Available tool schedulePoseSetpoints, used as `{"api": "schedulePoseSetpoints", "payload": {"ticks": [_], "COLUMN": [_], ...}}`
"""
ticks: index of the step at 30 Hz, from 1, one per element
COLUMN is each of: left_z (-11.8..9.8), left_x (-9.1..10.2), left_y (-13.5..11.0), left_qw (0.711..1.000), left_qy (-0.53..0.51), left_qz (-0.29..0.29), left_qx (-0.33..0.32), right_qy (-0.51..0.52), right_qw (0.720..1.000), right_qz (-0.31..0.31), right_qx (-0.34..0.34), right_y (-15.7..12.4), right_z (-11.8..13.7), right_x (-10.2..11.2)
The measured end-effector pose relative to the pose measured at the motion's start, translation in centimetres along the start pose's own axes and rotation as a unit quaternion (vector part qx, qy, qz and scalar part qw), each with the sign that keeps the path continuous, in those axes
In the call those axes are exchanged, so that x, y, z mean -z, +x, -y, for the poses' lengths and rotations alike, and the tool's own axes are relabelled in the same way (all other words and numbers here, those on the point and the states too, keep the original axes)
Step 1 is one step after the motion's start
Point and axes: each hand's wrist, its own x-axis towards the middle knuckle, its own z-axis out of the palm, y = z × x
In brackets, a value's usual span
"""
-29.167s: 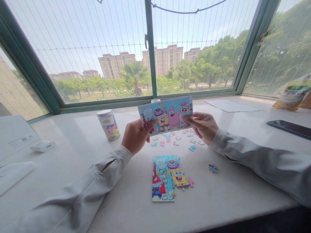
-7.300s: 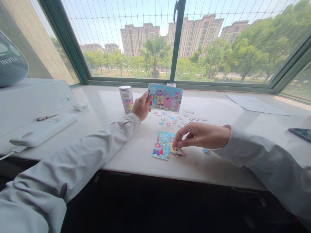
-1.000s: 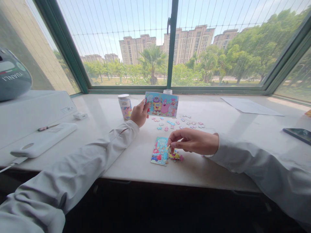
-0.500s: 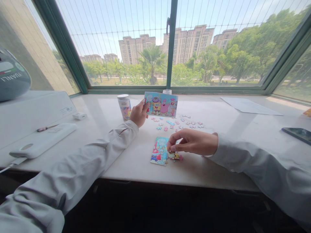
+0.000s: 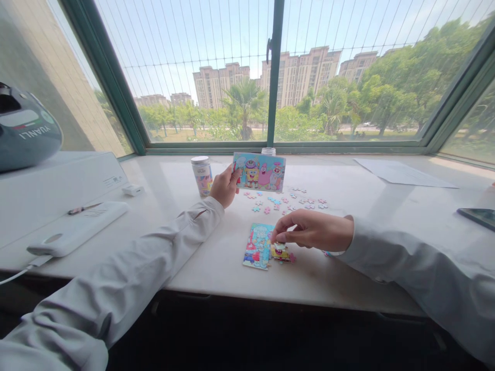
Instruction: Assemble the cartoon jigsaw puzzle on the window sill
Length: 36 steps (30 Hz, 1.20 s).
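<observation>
My left hand [image 5: 225, 186] grips a picture card [image 5: 263, 172] of cartoon figures by its left end, tilted up above the table. Over the right edge of a partly joined jigsaw puzzle [image 5: 257, 247], my right hand [image 5: 313, 229] is closed in a pinch on a small pale puzzle piece [image 5: 279, 247]. The fingers partly cover the piece and the puzzle's upper right. A yellow joined part with a cartoon face [image 5: 281, 254] lies just under the fingertips. Several loose puzzle pieces [image 5: 274, 201] are scattered behind the right hand.
A printed jar with a white lid [image 5: 201, 175] stands left of the card, and a clear jar [image 5: 268, 151] behind it. A white power bank [image 5: 79, 228] with a cable lies at left. Paper [image 5: 402, 172] and a phone [image 5: 477, 217] lie at right, below the window.
The whole view has shifted slightly, with things sitting a little lower and further right. My right hand stays at the puzzle's right edge, and a pale piece now shows under its fingertips.
</observation>
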Motion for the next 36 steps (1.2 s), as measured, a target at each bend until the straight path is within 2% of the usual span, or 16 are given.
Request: {"api": "schedulePoseSetpoints", "payload": {"ticks": [5, 13, 21, 28, 36], "left_z": [0.0, 0.3, 0.6, 0.3, 0.3], "left_x": [0.1, -0.1, -0.1, 0.1, 0.1], "left_y": [0.0, 0.1, 0.2, 0.2, 0.3], "left_qw": [1.0, 1.0, 1.0, 1.0, 1.0], "left_qy": [-0.002, -0.003, -0.001, 0.008, 0.007], "left_qz": [0.008, 0.013, 0.008, 0.002, -0.007], "left_qx": [-0.001, 0.002, 0.005, 0.0, -0.001], "right_qy": [0.007, 0.077, 0.196, 0.227, 0.2], "right_qw": [1.0, 0.997, 0.977, 0.968, 0.977], "right_qz": [0.007, 0.024, 0.065, 0.097, 0.047], "right_qx": [-0.022, 0.013, 0.046, 0.053, 0.065], "right_y": [0.1, 0.6, 1.2, 1.1, 0.9], "right_z": [-0.7, -1.6, -2.3, -2.5, -2.2], "right_x": [0.3, 0.5, 1.1, 1.0, 0.6]}}
